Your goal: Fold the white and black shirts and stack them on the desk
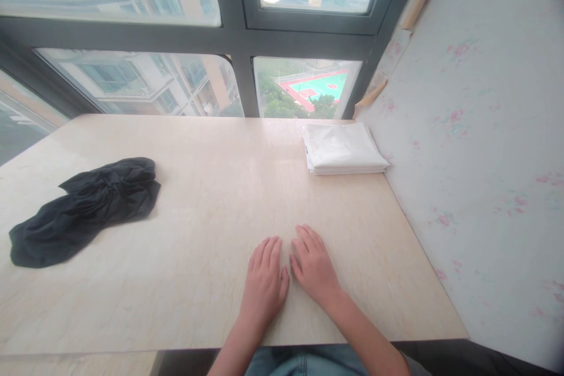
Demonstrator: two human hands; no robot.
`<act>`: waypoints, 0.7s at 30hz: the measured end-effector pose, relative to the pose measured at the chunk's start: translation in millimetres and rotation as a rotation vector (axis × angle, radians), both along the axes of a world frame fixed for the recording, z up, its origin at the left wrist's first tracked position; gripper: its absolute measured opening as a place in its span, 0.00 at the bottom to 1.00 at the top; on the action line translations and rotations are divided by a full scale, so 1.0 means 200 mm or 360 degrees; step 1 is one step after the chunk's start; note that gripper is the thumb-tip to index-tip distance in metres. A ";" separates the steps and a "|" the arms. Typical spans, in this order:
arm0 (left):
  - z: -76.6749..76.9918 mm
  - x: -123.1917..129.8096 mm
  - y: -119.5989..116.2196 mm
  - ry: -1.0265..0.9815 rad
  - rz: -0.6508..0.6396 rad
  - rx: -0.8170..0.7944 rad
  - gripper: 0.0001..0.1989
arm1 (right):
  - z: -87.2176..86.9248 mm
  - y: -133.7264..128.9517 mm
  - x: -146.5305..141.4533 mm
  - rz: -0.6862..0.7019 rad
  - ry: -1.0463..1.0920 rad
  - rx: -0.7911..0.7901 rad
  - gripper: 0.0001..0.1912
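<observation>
My left hand [265,276] lies palm down on the pale tabletop [211,247], fingers stretched forward and holding nothing. Close beside it, a small gap away, my right hand [314,263] rests flat on the same surface with its fingers extended. Toward the back right, beyond my right hand, sits a stack of folded white plastic sheets or bags [346,150]. A crumpled black cloth item [94,208], gathered near its middle, lies far to the left; its exact kind I cannot tell. Neither hand touches the stack or the cloth.
A wall with flowered paper [467,188] borders the table on the right, its covering peeling near the window. Dark window frames [247,41] rise along the back edge. The table's front edge runs just before my lap, where blue jeans [304,361] show.
</observation>
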State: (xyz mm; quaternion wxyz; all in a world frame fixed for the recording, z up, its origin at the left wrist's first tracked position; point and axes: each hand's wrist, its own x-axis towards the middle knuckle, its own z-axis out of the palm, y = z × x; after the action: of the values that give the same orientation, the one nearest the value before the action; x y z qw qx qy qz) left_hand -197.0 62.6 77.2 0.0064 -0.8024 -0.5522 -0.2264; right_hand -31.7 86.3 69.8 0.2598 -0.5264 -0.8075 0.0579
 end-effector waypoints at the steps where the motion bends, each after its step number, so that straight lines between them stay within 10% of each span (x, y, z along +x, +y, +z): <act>1: 0.00 0.00 0.00 0.0005 0.0000 -0.0002 0.27 | 0.00 0.00 0.00 -0.0001 0.0002 0.0000 0.13; 12: 0.03 0.01 0.00 0.0069 -0.0018 -0.0076 0.18 | -0.01 0.00 0.00 -0.0020 0.0060 0.0021 0.24; 21: 0.01 0.00 0.00 0.0072 -0.0003 0.0001 0.25 | -0.01 0.00 0.00 -0.0001 0.0019 -0.0024 0.12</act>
State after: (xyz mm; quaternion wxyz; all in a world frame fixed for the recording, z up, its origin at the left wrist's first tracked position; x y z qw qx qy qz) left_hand -196.0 62.7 79.0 0.0189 -0.8078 -0.5511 -0.2084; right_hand -30.8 86.8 68.4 0.2608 -0.5282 -0.8053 0.0671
